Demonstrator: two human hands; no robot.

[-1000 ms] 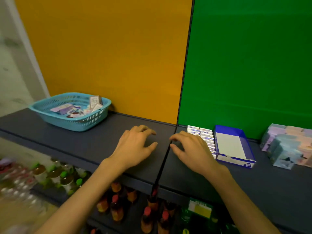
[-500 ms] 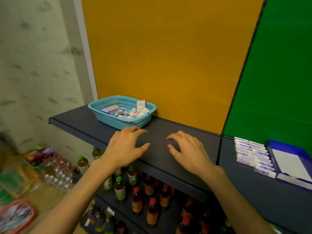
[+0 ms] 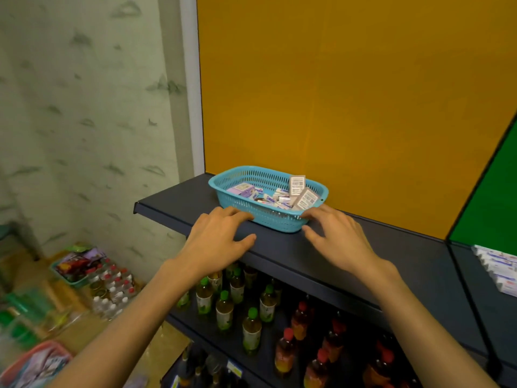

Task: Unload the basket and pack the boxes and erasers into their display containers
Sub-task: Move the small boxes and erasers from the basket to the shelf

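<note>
A turquoise plastic basket [image 3: 237, 176] stands on the dark shelf [image 3: 349, 247] against the orange back panel. It holds a purple box [image 3: 242, 189], several small white erasers [image 3: 275, 198] and two barcode-labelled boxes [image 3: 297, 185] leaning at its right end. My left hand [image 3: 216, 242] hovers with spread fingers, its fingertips at the basket's near left wall. My right hand [image 3: 337, 238] is spread too, its fingertips at the basket's near right corner. Neither hand holds anything.
A row of white erasers [image 3: 498, 267] lies at the shelf's far right edge, under the green panel [image 3: 492, 208]. The lower shelf carries green-capped and red-capped bottles [image 3: 251, 329]. Baskets of goods [image 3: 81, 264] and packed bottles sit on the floor at left.
The view has swung left, so the blue display tray has left the frame. Both hands have moved left along the shelf and now reach the basket's near side.
</note>
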